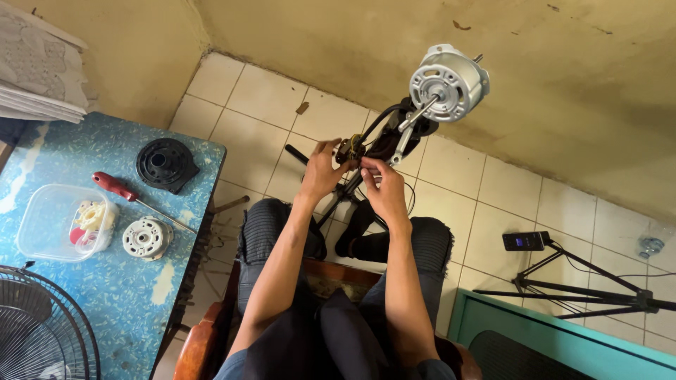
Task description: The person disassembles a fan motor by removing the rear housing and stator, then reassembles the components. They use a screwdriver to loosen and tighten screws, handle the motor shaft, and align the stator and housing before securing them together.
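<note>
Frame centre: your left hand [320, 172] pinches the wire bundle [350, 149] on the black fan neck [394, 137]; your right hand [384, 186] grips the wires just beside it, fingers closed. The silver motor [448, 83] sits above them, upper centre. Left of frame, on the blue table [127, 281]: red screwdriver [116, 187], black round cover [165, 163], clear plastic box [60, 222].

two hands: left hand [320, 171], right hand [384, 186]. one silver fan motor [448, 83] on one black stand [394, 137]. one blue table [105, 281] bearing one red-handled screwdriver [116, 186], one black round cover [165, 163], one white round motor part [146, 238], one clear plastic box [49, 222]. one wire fan guard [42, 331]. one tripod [584, 285].
</note>
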